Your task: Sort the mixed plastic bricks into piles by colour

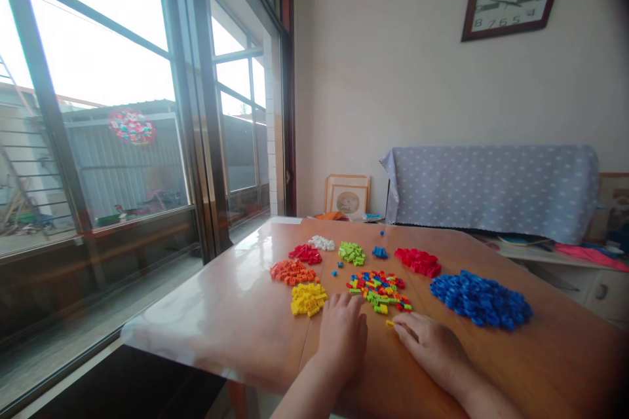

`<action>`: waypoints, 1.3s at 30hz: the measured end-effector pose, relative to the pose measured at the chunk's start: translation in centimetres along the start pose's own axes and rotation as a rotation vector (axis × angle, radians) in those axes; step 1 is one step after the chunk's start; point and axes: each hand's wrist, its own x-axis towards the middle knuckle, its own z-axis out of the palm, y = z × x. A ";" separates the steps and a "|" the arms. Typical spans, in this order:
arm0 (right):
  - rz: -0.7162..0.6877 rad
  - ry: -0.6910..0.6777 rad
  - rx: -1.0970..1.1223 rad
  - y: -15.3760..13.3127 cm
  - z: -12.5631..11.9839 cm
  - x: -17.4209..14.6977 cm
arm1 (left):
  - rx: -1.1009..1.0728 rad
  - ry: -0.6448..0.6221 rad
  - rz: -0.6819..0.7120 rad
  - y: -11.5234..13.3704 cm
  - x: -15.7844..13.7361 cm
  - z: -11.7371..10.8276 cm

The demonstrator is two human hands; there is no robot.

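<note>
My right hand (432, 344) is low over the table, thumb and forefinger pinched on a small yellow toy brick (390, 323). My left hand (343, 324) rests palm down, fingers loosely bent and slightly apart; what lies under its palm is hidden. Just beyond it spreads a pile of mixed-colour bricks (378, 285). Left of that hand sits a heap of yellow bricks (308, 299), with orange bricks (293, 272) behind. Farther back are smaller heaps of red bricks (304, 253), white bricks (321, 243) and lime green bricks (352, 253).
To the right lie a large blue heap (479, 299) and a red heap (417, 262). A small blue cluster (380, 253) and a few loose blue pieces are on the wooden table (236, 314). Windows stand left; a cloth-draped object (491, 190) is behind.
</note>
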 end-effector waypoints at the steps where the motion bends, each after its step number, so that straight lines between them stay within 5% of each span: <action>1: -0.019 -0.014 0.032 -0.1 -0.1 0.0 | -0.011 -0.038 0.024 0.8 0.1 0.6; 7: -0.039 -0.090 0.117 -0.2 -0.3 -0.1 | -0.004 -0.197 0.072 2.6 0.5 2.8; 21: 0.022 -0.100 0.063 -0.4 -0.2 0.1 | -0.002 -0.140 -0.060 1.7 0.5 2.3; 32: 0.072 -0.085 0.040 -1.2 -0.6 0.0 | 0.088 0.218 -0.207 -6.5 0.6 -3.7; 39: 0.065 -0.075 0.023 -1.2 -0.5 0.0 | 0.247 0.263 -0.376 -10.9 0.9 -5.1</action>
